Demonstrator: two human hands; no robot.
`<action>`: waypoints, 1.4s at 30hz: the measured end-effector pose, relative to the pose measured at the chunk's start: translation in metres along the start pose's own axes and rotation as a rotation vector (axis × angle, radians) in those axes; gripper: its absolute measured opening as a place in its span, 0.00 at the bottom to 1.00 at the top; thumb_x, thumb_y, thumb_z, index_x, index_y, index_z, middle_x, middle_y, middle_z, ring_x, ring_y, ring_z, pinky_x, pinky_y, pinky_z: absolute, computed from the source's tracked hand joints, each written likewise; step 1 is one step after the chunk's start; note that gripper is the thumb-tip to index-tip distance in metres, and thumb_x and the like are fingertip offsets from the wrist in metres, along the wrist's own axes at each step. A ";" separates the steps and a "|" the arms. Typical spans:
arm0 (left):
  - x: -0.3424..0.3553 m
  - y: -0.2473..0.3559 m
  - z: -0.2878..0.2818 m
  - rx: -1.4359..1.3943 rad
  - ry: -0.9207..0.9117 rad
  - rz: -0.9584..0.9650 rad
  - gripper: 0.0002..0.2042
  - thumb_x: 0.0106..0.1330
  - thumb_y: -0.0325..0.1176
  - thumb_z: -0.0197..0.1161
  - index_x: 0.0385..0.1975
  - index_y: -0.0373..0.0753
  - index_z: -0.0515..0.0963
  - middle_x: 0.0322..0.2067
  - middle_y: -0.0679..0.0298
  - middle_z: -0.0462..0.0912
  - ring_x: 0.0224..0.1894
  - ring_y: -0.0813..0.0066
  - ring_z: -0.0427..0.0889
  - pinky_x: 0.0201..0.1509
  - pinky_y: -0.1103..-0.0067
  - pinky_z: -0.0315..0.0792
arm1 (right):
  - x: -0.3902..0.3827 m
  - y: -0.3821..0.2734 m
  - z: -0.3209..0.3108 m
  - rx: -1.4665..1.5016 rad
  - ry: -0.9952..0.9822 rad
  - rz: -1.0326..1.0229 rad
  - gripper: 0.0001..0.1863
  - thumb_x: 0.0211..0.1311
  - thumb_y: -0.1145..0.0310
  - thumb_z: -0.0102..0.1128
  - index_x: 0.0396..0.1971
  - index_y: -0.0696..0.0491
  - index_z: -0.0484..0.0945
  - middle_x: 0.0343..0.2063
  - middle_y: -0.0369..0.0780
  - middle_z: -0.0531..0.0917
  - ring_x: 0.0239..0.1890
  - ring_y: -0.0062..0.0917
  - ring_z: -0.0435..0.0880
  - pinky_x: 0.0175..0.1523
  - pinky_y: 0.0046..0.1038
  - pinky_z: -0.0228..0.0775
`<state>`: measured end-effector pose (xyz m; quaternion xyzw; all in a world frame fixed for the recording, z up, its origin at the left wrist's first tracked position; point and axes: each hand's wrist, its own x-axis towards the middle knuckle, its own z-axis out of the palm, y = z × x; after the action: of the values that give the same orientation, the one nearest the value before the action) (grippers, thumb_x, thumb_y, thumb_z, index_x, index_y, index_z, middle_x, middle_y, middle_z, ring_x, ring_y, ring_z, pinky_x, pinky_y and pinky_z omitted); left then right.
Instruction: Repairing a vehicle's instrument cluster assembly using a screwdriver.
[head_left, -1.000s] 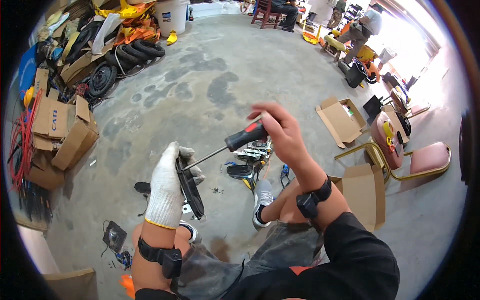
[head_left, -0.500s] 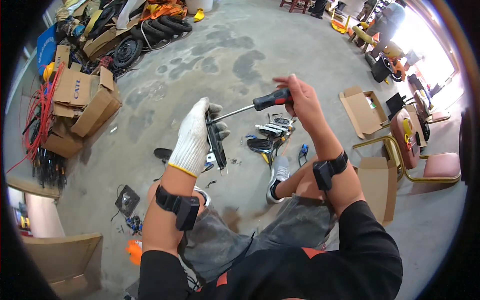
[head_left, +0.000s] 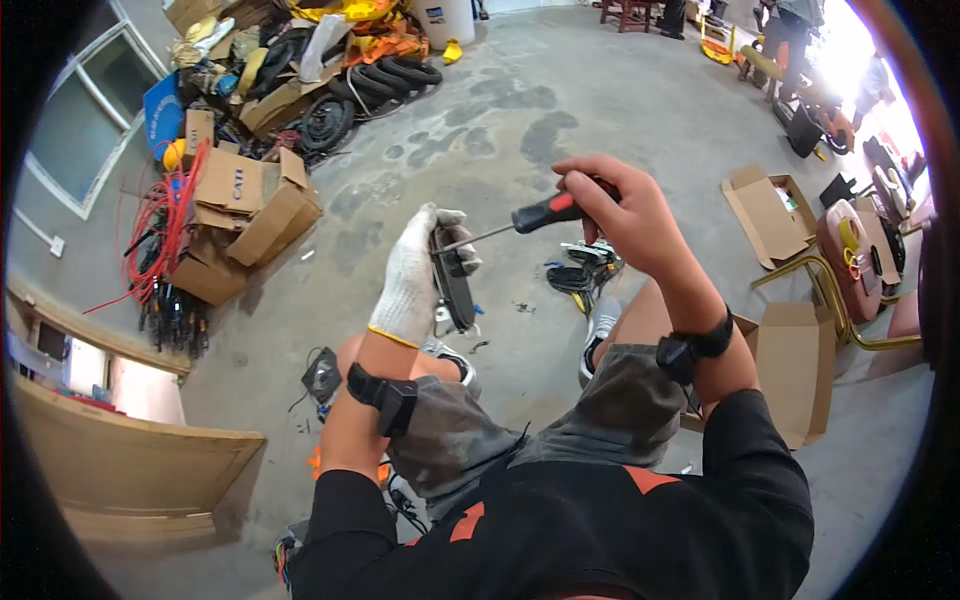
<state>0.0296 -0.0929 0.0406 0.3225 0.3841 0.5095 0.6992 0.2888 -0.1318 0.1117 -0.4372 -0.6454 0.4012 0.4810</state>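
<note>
In my gloved left hand (head_left: 408, 280) is a long, dark, flat part (head_left: 455, 290), held upright in front of my left knee; its exact kind does not show. The white knit glove wraps round its back, fingertips on the far side. My bare right hand (head_left: 622, 212) grips a screwdriver (head_left: 548, 213) by its black and red handle. The metal shaft runs leftward, and its tip meets the upper part of the dark piece. Beyond my right foot, a pile of dark and silver parts with cables (head_left: 580, 275) lies on the floor.
Torn cardboard boxes (head_left: 240, 200) and a red cable coil (head_left: 165, 230) stand at the left. Tyres (head_left: 390, 80) lie behind them. To the right are open flat cartons (head_left: 790, 360) and a chair with a gold frame (head_left: 835, 290). A wooden cabinet (head_left: 150, 430) stands near left.
The view has turned, so the surroundings sit farther right. My right hand has rolled over the screwdriver handle, its fingers now more on top. The tip remains at the dark part.
</note>
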 end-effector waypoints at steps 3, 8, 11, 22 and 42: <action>-0.021 -0.002 0.013 -0.090 0.011 -0.041 0.21 0.77 0.47 0.45 0.41 0.33 0.76 0.29 0.58 0.79 0.27 0.65 0.80 0.32 0.67 0.79 | -0.030 -0.012 -0.001 -0.003 0.036 -0.166 0.21 0.64 0.69 0.57 0.56 0.57 0.74 0.37 0.36 0.80 0.29 0.15 0.77 0.36 0.19 0.70; -0.055 -0.041 0.024 -0.120 0.004 -0.134 0.21 0.77 0.48 0.46 0.37 0.35 0.75 0.26 0.61 0.76 0.27 0.67 0.77 0.32 0.67 0.77 | -0.077 -0.011 -0.012 -0.108 0.054 -0.123 0.20 0.63 0.69 0.60 0.55 0.56 0.74 0.40 0.38 0.80 0.33 0.17 0.81 0.37 0.21 0.73; -0.056 -0.078 0.017 -0.148 -0.043 -0.311 0.20 0.77 0.48 0.45 0.37 0.36 0.75 0.26 0.61 0.75 0.26 0.67 0.77 0.32 0.66 0.78 | -0.096 -0.009 -0.013 -0.103 0.085 0.096 0.17 0.67 0.65 0.61 0.50 0.59 0.77 0.36 0.39 0.82 0.30 0.17 0.82 0.32 0.20 0.73; -0.027 -0.187 -0.040 -0.375 -0.027 -0.521 0.21 0.77 0.49 0.43 0.38 0.36 0.74 0.25 0.59 0.76 0.23 0.62 0.78 0.29 0.62 0.77 | -0.110 0.041 0.017 -0.487 -0.073 -0.058 0.19 0.66 0.64 0.58 0.53 0.57 0.75 0.39 0.45 0.82 0.44 0.37 0.82 0.51 0.33 0.74; 0.004 -0.234 -0.172 -0.467 0.339 -0.417 0.19 0.72 0.49 0.52 0.30 0.37 0.74 0.20 0.60 0.73 0.17 0.64 0.73 0.24 0.67 0.74 | -0.069 0.162 0.130 -0.400 0.014 0.355 0.21 0.70 0.57 0.54 0.48 0.61 0.77 0.30 0.45 0.86 0.35 0.33 0.86 0.43 0.32 0.75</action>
<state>-0.0099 -0.1423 -0.2424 -0.0206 0.4255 0.4761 0.7693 0.2019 -0.1619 -0.0865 -0.6327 -0.6217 0.3410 0.3114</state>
